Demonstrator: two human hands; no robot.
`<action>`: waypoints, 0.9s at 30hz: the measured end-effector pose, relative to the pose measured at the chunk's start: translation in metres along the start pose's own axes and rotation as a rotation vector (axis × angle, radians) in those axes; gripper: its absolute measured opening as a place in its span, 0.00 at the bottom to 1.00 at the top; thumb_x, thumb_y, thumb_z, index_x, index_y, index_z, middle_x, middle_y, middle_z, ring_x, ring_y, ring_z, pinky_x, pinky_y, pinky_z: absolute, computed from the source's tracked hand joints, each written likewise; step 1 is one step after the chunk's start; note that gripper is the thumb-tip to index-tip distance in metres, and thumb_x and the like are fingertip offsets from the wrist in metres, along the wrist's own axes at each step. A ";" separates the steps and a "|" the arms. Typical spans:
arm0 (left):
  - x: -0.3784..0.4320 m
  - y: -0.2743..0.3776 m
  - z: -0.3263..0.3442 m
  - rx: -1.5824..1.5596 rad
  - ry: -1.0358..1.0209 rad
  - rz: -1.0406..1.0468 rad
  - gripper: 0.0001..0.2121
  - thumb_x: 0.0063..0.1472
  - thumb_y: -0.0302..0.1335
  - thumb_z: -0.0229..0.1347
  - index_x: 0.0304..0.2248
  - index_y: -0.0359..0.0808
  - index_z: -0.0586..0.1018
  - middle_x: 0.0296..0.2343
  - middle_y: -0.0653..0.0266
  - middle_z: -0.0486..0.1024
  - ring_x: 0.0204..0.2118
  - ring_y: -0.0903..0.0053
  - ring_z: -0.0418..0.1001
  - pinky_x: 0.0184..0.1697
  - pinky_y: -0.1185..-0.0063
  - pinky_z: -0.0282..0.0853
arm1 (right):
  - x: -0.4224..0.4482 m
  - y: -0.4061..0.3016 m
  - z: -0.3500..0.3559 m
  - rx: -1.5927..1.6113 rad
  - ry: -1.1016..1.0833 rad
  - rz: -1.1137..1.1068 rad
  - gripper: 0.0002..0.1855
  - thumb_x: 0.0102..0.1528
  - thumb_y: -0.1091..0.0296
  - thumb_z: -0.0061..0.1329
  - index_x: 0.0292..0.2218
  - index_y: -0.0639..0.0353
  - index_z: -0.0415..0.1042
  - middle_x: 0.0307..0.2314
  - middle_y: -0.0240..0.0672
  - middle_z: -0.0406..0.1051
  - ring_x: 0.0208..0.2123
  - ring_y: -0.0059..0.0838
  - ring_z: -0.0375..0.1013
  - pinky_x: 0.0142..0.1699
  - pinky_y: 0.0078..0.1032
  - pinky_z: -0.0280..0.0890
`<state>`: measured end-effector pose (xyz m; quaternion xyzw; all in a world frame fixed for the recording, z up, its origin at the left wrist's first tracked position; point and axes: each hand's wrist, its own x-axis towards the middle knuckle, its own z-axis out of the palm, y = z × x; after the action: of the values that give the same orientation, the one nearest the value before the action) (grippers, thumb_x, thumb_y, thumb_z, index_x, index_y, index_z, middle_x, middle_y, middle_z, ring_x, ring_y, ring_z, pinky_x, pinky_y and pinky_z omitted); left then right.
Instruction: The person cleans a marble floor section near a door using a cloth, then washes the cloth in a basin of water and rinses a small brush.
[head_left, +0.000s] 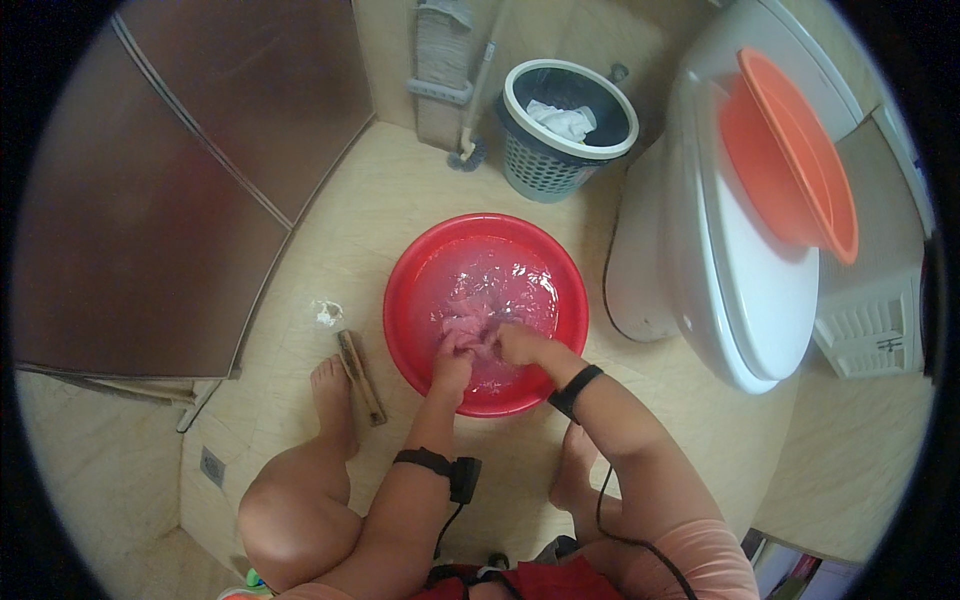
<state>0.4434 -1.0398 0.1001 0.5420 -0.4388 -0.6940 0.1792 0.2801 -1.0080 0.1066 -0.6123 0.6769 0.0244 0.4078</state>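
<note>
A red plastic basin (401, 352) stands on the tiled floor in front of me, holding cloudy water (487, 270). In the water, near the basin's front side, lies a wet pinkish cloth (466, 321). My left hand (453, 367) grips a bunched part of this cloth. My right hand (519, 343) is close beside it at the cloth's right side, its fingers bent down into the water. Those fingertips are hidden, so whether they hold cloth is unclear. Black straps with a cable circle both forearms.
A wooden scrubbing brush (361, 379) lies left of the basin, near my foot and a white foam patch (328, 312). Behind stand a lined waste bin (551, 169) and a toilet brush (468, 154). On the right, an orange basin (780, 150) rests on the closed toilet lid (765, 300).
</note>
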 end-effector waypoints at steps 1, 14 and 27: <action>-0.005 0.005 0.002 0.105 -0.016 0.121 0.23 0.52 0.21 0.50 0.49 0.31 0.65 0.41 0.61 0.69 0.42 0.76 0.66 0.46 0.79 0.61 | -0.008 -0.008 -0.020 0.180 0.021 -0.144 0.13 0.46 0.75 0.45 0.36 0.58 0.73 0.32 0.43 0.72 0.34 0.33 0.72 0.39 0.28 0.66; -0.019 0.121 -0.006 -0.014 0.148 0.631 0.08 0.50 0.20 0.53 0.31 0.33 0.68 0.26 0.66 0.69 0.30 0.81 0.67 0.35 0.82 0.64 | -0.055 -0.042 -0.145 0.604 0.604 -0.360 0.10 0.50 0.74 0.47 0.36 0.61 0.73 0.28 0.32 0.68 0.30 0.22 0.67 0.35 0.20 0.62; -0.027 0.136 -0.022 0.188 0.243 0.648 0.11 0.46 0.21 0.57 0.30 0.33 0.69 0.26 0.61 0.70 0.30 0.76 0.69 0.34 0.80 0.65 | -0.038 -0.044 -0.131 1.077 0.648 -0.328 0.06 0.54 0.71 0.44 0.26 0.61 0.66 0.20 0.24 0.64 0.23 0.14 0.62 0.28 0.17 0.59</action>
<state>0.4422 -1.1041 0.2249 0.4674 -0.6254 -0.4880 0.3902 0.2460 -1.0579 0.2366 -0.3940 0.5808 -0.5670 0.4312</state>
